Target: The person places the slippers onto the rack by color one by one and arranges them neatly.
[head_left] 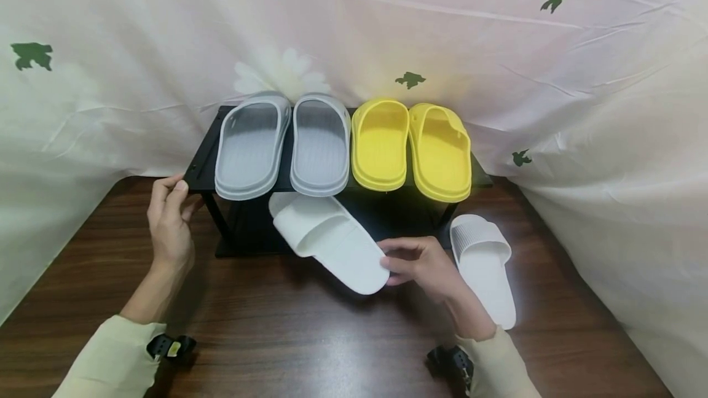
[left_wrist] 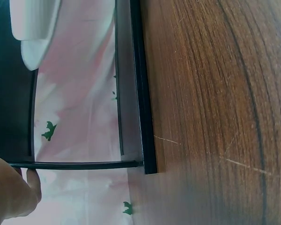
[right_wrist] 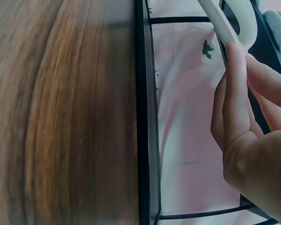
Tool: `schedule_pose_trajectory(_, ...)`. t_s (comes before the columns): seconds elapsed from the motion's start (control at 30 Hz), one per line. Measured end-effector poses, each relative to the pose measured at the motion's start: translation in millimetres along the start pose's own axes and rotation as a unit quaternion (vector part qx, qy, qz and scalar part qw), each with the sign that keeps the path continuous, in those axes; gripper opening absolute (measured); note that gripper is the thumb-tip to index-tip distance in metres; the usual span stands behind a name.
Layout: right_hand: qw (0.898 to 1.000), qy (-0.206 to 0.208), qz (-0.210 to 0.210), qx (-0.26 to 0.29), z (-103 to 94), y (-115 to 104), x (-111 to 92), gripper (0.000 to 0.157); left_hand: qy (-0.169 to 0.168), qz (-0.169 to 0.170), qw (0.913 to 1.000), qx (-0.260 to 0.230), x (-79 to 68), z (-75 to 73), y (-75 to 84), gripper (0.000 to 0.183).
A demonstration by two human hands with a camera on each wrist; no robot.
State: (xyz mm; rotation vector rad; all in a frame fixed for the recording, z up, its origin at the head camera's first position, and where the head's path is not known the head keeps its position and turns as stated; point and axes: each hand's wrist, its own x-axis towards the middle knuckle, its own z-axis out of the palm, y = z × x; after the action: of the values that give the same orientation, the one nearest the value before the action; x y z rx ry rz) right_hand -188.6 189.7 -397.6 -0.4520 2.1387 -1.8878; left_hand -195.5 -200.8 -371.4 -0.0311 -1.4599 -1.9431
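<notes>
My left hand (head_left: pixel 170 220) grips the front left corner of a black two-tier shoe rack (head_left: pixel 200 171), thumb and fingers at the upper shelf's edge. My right hand (head_left: pixel 423 266) pinches the heel end of a white slipper (head_left: pixel 348 250), thumb on one face and fingers on the other. The slipper slants with its toe up and left, partly under the upper shelf's front edge. In the right wrist view, the pinched slipper (right_wrist: pixel 225 26) is raised above the lower shelf. Another white slipper (head_left: pixel 487 269) lies on the table, right of the rack.
A pair of grey clogs (head_left: pixel 249 146) and a pair of yellow clogs (head_left: pixel 381 146) stand side by side on the upper shelf. The rack stands on a dark wooden table (head_left: pixel 265 336). Behind and beside it hangs a pale cloth (head_left: pixel 138 78) with leaf prints.
</notes>
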Motion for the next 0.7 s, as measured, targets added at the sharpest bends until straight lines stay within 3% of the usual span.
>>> schedule_pose_trajectory(0.37,0.995,0.093,0.022,0.025,-13.0,6,0,0.037,0.006,-0.003,1.0000,-0.003,-0.1,1.4,0.9,0.016)
schedule_pose_trajectory(0.7,0.985,0.162,0.050,0.039,-29.4,14,-5,0.043,0.007,-0.007,0.9995,-0.028,-1.0,1.5,-0.6,0.015)
